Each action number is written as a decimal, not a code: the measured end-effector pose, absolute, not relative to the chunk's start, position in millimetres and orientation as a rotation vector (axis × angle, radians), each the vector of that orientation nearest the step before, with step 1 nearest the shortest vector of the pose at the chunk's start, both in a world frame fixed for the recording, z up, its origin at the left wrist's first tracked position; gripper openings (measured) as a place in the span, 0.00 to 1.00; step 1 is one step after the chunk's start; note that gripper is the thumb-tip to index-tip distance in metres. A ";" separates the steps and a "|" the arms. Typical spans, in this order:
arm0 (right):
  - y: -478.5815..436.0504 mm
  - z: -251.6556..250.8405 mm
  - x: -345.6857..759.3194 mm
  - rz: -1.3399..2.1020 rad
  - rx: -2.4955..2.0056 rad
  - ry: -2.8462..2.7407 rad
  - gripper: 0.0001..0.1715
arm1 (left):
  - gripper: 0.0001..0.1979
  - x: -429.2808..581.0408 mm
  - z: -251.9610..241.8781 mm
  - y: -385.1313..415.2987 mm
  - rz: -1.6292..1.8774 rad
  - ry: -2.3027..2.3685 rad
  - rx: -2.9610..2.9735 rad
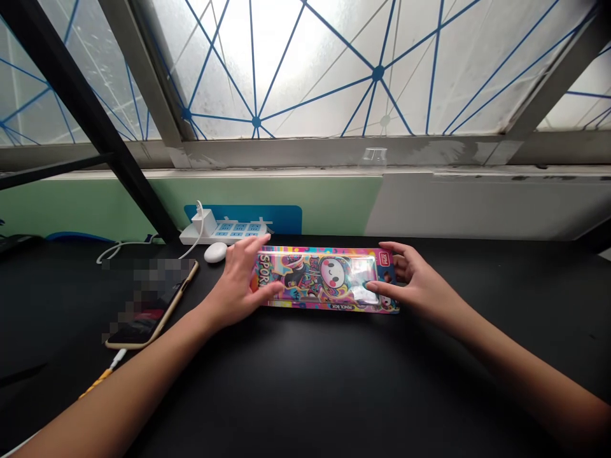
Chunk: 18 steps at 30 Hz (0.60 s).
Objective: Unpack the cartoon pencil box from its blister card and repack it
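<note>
A colourful pencil box point(310, 280) in its printed packaging lies sideways at the middle of the black table, with a cartoon figure and the words "PENCIL BOX" on it. The printing appears upside down. My left hand point(241, 277) grips its left end, thumb over the front and fingers along the far edge. At the other end, my right hand point(410, 277) holds the box with the thumb pressed on its glossy face. The right fingers curl round the far corner and are partly hidden behind it.
Behind the left hand are a white power strip point(243, 230) with a plugged-in charger point(205, 221) and a round white case point(215, 252). A phone point(155, 312) with a cable lies left. A black metal frame point(124, 168) slants down at the back left, before the window.
</note>
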State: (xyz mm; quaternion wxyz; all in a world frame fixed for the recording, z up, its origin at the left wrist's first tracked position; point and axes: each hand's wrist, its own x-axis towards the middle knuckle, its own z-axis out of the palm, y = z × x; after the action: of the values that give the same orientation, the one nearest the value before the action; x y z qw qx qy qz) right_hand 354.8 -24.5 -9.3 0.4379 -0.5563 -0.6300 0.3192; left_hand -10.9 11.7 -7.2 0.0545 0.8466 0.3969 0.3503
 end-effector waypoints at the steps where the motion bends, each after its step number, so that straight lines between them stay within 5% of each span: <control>1: -24.6 -8.6 354.7 0.773 -1.387 -1.577 0.53 | 0.40 -11.6 -8.1 13.8 1.122 1.270 2.475; 9: -27.7 -3.8 363.3 0.333 -1.320 -1.800 0.51 | 0.42 -3.3 -7.3 11.5 1.235 1.052 1.625; 14: -31.6 0.1 363.1 0.136 -1.202 -1.948 0.30 | 0.17 -2.6 -1.2 3.7 1.387 1.074 1.659; 18: -38.1 6.1 354.0 0.081 -1.098 -2.141 0.13 | 0.21 -3.5 5.0 0.9 1.424 1.054 1.646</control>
State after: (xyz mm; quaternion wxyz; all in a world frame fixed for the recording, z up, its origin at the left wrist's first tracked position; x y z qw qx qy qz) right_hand 354.0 -38.1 6.1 0.3587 -0.4257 -0.8301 0.0314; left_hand -3.5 0.9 5.0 0.3537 0.6365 0.4078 0.5508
